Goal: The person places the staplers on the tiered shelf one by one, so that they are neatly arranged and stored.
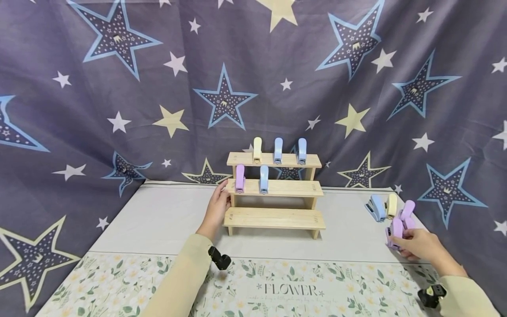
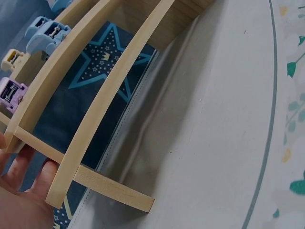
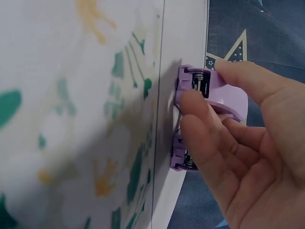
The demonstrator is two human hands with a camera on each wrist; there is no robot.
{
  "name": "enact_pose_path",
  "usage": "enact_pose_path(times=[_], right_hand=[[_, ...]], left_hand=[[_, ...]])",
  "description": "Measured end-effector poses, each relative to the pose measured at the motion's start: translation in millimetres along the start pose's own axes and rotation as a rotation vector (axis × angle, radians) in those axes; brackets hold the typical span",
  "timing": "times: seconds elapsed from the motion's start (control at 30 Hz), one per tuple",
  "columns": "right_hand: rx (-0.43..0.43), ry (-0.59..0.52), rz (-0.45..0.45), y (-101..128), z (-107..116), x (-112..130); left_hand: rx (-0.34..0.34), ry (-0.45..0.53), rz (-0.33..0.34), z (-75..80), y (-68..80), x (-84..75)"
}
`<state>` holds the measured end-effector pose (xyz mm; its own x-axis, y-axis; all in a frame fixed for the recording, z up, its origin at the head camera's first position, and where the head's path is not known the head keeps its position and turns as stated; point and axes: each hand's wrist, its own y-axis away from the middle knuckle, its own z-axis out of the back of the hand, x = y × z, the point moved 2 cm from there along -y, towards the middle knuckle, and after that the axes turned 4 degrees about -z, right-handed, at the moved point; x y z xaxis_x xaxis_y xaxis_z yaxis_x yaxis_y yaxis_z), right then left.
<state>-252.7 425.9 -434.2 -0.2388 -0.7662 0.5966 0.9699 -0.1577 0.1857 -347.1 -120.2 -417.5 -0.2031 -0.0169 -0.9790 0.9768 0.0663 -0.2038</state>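
Observation:
My left hand (image 1: pixel 218 207) holds the left end of a three-tier wooden display stand (image 1: pixel 274 219); its fingers (image 2: pixel 21 167) reach behind the side upright in the left wrist view. At the far right, my right hand (image 1: pixel 424 244) pinches a purple stapler (image 1: pixel 396 230) between thumb and fingers. In the right wrist view this purple stapler (image 3: pixel 224 98) shows its spring side, and a second purple stapler (image 3: pixel 177 152) lies partly hidden behind the fingers. On the top tier stand a yellow stapler (image 1: pixel 257 149) and two blue staplers (image 1: pixel 278 149). The middle tier carries a purple stapler (image 1: pixel 240 178) and a blue stapler (image 1: pixel 264 179).
Close by the right hand are a blue stapler (image 1: pixel 377 208), a yellow stapler (image 1: pixel 391 205) and more purple staplers (image 1: pixel 408 210). A floral mat (image 1: pixel 293 273) covers the table's near part. A star-patterned curtain (image 1: pixel 285 66) hangs behind and along both sides.

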Motion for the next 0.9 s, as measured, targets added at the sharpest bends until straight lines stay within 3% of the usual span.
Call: enact_pose_path(times=[0.43,0.9], right_hand=[[-0.047,0.051,0.048,2,-5,5],[-0.206,0.132,0.237,5,-5,42]], left_hand=[[0.003,0.006,-0.015,0.9,1.5,1.1],[0.000,0.003,-0.001,0.6,2.0,-2.3]])
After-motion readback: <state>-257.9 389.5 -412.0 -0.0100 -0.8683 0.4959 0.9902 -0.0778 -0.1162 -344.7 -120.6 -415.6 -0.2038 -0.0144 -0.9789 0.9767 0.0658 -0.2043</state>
